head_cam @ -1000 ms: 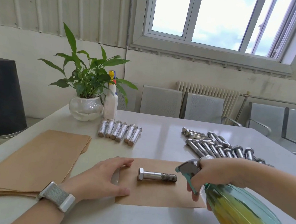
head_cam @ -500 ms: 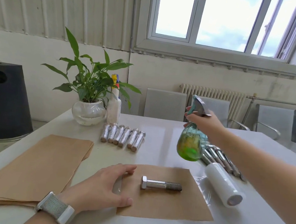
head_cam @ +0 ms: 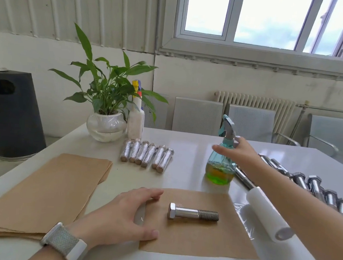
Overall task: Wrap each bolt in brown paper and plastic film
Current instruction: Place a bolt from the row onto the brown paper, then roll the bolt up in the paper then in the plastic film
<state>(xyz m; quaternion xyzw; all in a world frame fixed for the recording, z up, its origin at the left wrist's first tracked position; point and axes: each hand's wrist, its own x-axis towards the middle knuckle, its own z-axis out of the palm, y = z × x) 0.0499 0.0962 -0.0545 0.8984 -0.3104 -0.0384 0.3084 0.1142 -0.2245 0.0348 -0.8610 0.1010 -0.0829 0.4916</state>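
Bolt [head_cam: 193, 214] lies crosswise, head toward the flat, spread left hand [head_cam: 119, 217] pinning its brown paper [head_cam: 199, 239]; right hand [head_cam: 238, 152], fingers loose, is farther off.

White table [head_cam: 185, 151] carries brown paper sheet [head_cam: 200, 233], spray bottle [head_cam: 220, 167].

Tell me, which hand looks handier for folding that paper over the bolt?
Probably the left hand: it lies on the brown paper beside the bolt. The right hand is away at the spray bottle.

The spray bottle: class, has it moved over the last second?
Yes. The spray bottle went from beside the bolt, away from the person, and now stands beyond the brown paper sheet.
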